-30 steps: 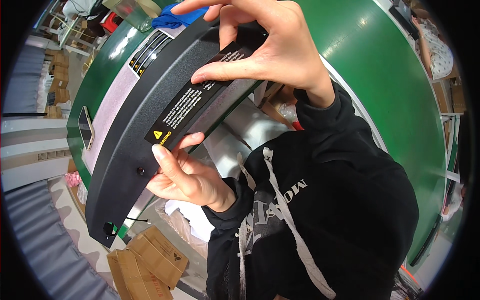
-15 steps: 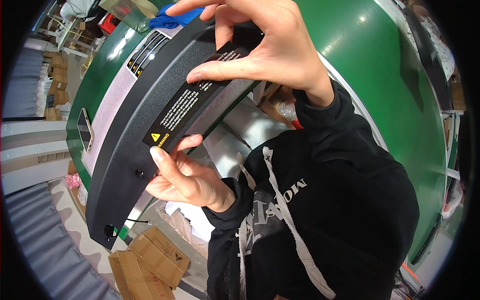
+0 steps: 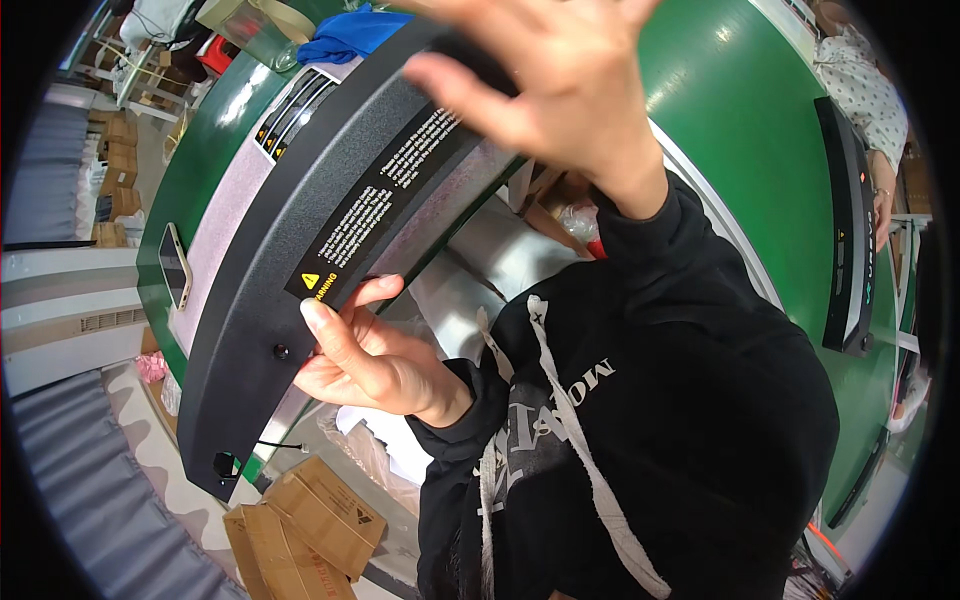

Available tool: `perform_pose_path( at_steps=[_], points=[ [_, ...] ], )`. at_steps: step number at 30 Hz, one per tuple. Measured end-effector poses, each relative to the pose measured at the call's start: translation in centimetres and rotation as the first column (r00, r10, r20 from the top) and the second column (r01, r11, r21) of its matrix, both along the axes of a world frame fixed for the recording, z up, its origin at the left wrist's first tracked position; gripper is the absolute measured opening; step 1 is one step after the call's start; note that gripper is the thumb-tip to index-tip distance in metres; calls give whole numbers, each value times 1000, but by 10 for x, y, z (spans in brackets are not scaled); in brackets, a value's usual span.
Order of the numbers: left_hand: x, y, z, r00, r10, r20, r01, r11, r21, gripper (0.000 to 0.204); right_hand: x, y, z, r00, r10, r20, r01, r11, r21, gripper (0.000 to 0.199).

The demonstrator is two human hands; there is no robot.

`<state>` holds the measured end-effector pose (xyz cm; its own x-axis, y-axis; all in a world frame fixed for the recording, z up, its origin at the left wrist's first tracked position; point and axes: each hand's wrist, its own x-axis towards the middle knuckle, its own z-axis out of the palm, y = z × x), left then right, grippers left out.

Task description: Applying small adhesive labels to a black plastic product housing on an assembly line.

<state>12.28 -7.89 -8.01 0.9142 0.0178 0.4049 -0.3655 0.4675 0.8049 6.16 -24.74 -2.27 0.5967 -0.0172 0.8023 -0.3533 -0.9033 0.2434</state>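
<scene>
At left hand [image 3: 375, 365] — black panel [image 3: 310, 200] slants lower-left to upper-right.

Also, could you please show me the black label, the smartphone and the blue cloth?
Black label [image 3: 379, 195], head view: middle of its printed face.
Smartphone [image 3: 173, 267], head view: its dark screen.
Blue cloth [image 3: 346, 38], head view: middle of its crumpled folds.

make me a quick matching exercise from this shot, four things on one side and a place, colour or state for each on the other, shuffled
1. warning label
2. phone
3. blue cloth
4. left hand

A. beside a clear container
B. thumb at the label's lower end
C. black, with white and yellow print
D. lying near the left edge of the green table

Pairs: 1-C, 2-D, 3-A, 4-B
</scene>
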Motion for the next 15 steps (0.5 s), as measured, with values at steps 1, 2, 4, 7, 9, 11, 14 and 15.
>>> perform_pose_path(
  at_steps=[1, 2, 4, 7, 9, 11, 14, 15],
  points=[
    [0, 1, -1, 1000, -21, 3, 21, 1000, 10, 27, 1, -3, -3, 986, 65, 152, -100, 968, 231, 41],
    [0, 2, -1, 999, -42, 8, 42, 999, 17, 27, 3, -1, -8, 970, 83, 230, -159, 929, 335, 41],
    [-2, 3, -3, 998, -66, 15, 66, 998, 20, 27, 6, 10, -21, 915, 251, 315, -356, 870, 342, 39],
    [-4, 3, -6, 984, 79, -157, -76, 997, 23, 25, 22, 60, -47, 729, 636, 252, -680, 713, 169, 36],
    [-4, 4, -7, 994, 39, -101, -41, 999, -20, 24, 34, 75, -67, 720, 640, 267, -688, 708, 160, 35],
    [-3, 5, -6, 998, -50, -30, 48, 997, -67, 23, 35, 67, -84, 742, 624, 243, -665, 731, 153, 35],
    [-3, 4, -4, 999, 16, -34, -18, 998, -57, 22, 19, 29, -92, 871, 452, 192, -470, 881, 57, 37],
    [-3, 3, -2, 1000, -17, 19, 18, 998, -52, 21, 9, 14, -90, 943, 314, 108, -323, 944, 71, 40]
  ],
)
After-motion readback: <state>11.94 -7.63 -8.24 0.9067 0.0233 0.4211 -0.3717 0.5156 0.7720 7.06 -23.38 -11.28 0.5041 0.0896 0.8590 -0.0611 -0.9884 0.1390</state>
